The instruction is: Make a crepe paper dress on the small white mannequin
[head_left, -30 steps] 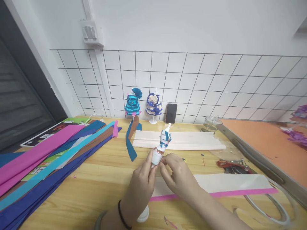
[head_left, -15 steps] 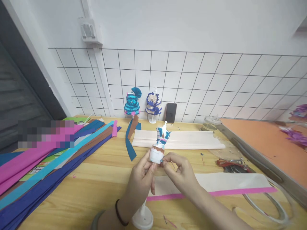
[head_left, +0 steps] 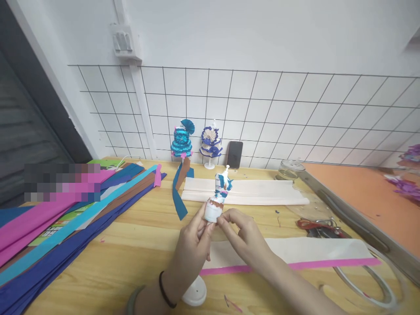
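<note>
A mini dress form, dressed in white, brown and blue paper, leans slightly in my left hand. That hand's fingers are wrapped round its lower part, and its round white base shows below my wrist. Against the form's lower right edge my right hand presses thumb and finger together; whatever they pinch is hidden. Under my hands lies a cream paper strip with a pink border.
Two decorated dress forms, one turquoise and one purple, stand at the back beside a phone. Coloured paper strips lie left. A white paper sheet, scissors, tape roll and glass jar are also there.
A small blue bit seen at my right fingertips is no longer visible. The fingertips have shifted slightly left along the form's lower edge. The form's base has moved up slightly.
</note>
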`<state>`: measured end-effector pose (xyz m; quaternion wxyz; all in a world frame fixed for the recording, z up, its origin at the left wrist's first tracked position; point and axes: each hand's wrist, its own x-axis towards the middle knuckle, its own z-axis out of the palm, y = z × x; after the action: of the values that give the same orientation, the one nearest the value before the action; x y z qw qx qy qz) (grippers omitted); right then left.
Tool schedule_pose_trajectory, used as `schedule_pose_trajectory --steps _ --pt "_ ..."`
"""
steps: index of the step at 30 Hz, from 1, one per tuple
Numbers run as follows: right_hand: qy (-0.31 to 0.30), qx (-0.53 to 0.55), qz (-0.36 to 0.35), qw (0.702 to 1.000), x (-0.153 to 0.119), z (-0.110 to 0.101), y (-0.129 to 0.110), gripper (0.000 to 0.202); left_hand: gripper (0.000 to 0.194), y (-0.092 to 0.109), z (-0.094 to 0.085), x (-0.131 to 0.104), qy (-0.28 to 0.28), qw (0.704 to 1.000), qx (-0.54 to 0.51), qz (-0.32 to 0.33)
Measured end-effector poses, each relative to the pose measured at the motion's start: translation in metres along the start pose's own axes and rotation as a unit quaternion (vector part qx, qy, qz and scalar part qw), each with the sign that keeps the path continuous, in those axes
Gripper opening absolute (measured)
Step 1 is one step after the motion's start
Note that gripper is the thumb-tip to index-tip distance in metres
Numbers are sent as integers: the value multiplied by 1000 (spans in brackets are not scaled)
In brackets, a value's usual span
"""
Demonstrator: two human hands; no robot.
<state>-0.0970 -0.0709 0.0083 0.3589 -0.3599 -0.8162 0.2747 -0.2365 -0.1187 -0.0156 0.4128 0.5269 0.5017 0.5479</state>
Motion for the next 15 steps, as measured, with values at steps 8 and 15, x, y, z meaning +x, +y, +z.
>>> schedule_pose_trajectory --steps 8,15 --pt "39 126 9 991 -1 3 4 24 58 3 1 3 -29 990 -130 -50" --pt "28 220 78 972 3 3 3 27 48 2 -2 10 -43 974 -212 -73"
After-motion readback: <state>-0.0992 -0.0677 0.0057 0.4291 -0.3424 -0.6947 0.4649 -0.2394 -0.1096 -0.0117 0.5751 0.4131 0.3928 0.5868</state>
